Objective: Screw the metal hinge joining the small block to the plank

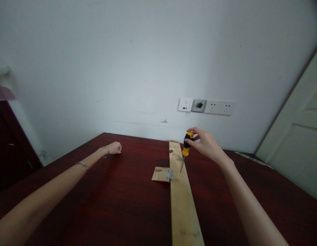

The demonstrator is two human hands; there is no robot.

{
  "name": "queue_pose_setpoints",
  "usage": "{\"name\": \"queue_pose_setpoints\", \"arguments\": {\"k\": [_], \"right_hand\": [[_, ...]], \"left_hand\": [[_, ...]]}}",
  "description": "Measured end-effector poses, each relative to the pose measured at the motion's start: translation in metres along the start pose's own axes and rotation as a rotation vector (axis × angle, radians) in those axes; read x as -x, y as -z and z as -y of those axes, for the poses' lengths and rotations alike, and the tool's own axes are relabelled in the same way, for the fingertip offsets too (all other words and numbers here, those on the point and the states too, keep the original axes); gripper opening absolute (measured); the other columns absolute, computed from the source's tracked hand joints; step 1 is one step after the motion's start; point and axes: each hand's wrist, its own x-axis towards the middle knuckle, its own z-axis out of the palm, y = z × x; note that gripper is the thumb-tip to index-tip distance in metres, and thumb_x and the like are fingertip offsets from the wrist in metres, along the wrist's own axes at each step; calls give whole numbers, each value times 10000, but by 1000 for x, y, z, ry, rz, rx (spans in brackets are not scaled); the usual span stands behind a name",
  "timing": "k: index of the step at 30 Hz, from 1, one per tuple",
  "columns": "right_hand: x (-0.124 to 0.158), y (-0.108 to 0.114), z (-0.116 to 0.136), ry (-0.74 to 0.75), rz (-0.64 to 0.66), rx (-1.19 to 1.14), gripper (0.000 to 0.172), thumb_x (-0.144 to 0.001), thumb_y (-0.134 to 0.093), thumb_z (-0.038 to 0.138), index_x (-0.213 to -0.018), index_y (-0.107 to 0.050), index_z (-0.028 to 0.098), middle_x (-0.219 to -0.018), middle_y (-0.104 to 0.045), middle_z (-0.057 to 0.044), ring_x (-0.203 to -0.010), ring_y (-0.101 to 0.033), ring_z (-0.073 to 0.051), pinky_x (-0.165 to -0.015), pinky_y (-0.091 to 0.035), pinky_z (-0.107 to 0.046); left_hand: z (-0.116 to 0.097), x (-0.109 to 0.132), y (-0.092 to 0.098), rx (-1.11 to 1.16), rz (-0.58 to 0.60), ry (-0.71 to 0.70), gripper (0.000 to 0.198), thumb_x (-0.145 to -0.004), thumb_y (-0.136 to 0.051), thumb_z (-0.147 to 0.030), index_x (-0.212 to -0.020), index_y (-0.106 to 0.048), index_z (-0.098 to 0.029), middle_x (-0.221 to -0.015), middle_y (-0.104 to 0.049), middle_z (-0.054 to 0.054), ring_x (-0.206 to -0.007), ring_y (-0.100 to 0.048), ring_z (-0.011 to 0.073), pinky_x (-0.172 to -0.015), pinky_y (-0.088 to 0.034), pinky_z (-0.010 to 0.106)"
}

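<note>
Yellow-and-black-handled screwdriver [185, 152], pinched in R hand [206, 142], slants tip-down at 3 o'clock of grey metal hinge [168, 174] on long pale-wood plank [184, 205]; best squared up, w/ L hand [114, 148] (curled, 10 o'clock, can't tell if empty) bracing plank.

Dim, cool light; wall [137, 61] palest mid-frame; faint sheen on tabletop [96, 191]; left edge seemingly blurred.

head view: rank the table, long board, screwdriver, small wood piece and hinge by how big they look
1. Table
2. Long board
3. Screwdriver and small wood piece, too alike to rank: one is longer, the other broader
4. Hinge
</note>
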Motion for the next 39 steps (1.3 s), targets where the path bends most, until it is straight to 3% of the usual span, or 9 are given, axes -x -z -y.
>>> {"name": "queue_pose_setpoints", "arguments": {"k": [11, 15, 20, 25, 27, 32, 36, 39], "right_hand": [[0, 1, 2, -19, 17, 5, 285, -799, -602, 314, -1059, -588, 200, -1020, -675, -89, -728, -671, -198, -704, -526, -362], [0, 1, 3, -10, 15, 12, 299, -794, -604, 317, -1069, -588, 201, -1007, -680, -89, -717, -669, -200, -705, -528, -377], [1, 0, 3, -7, 19, -16, 298, -787, -615, 318, -1065, -586, 213, -990, -678, -77, -699, -664, -187, -694, -538, -368], [1, 2, 6, -23, 38, -28, 306, -782, -622, 306, -1070, -578, 209, -991, -668, -77, -697, -663, -181, -705, -542, -367], [2, 3, 7, -25, 48, -39, 318, -778, -630, 295, -1079, -573, 209, -997, -663, -76, -708, -664, -178, -717, -541, -364], [2, 1, 7, 1, 58, -51, 344, -770, -649, 275, -1098, -558, 219, -1013, -650, -67, -737, -659, -170, -754, -538, -355], [1, -2, 7, -5, 60, -42, 426, -760, -670, 291, -1155, -532, 213, -1005, -638, -68, -748, -648, -173, -740, -539, -348], [0, -3, 6, -3, 70, -40, 394, -760, -673, 303, -1121, -550, 203, -1014, -637, -73, -761, -640, -173, -741, -538, -345]], "left_hand": [[-3, 1, 3, -12, 11, -5, 57, -650, -596, -190, -612, -630, -165, -648, -652, 20, -658, -601, 152, -610, -407, 206], [-18, -4, 15, 9, -29, -26, 68, -663, -611, -219, -670, -650, -164, -716, -679, 20, -705, -612, 149, -647, -417, 200], [-71, -10, 39, 169, -22, -160, 201, -686, -645, -301, -817, -678, -153, -824, -700, 37, -779, -627, 162, -700, -446, 210], [-144, 0, 49, 287, 174, -427, 492, -645, -742, -382, -1072, -652, -154, -1070, -687, 84, -965, -626, 193, -804, -456, 217], [-171, 10, 44, 276, 257, -512, 649, -624, -764, -419, -1190, -599, -150, -1186, -645, 115, -1051, -605, 211, -851, -452, 226], [-224, 30, 14, 181, 314, -652, 887, -568, -794, -511, -1320, -500, -145, -1326, -550, 157, -1176, -546, 275, -975, -413, 289], [-242, 35, -7, 60, 304, -685, 982, -505, -821, -526, -1342, -477, -144, -1318, -541, 177, -1188, -517, 340, -1004, -396, 370], [-245, 36, -14, 9, 327, -657, 1033, -494, -824, -515, -1377, -429, -151, -1308, -539, 169, -1185, -509, 347, -989, -406, 374]]}}
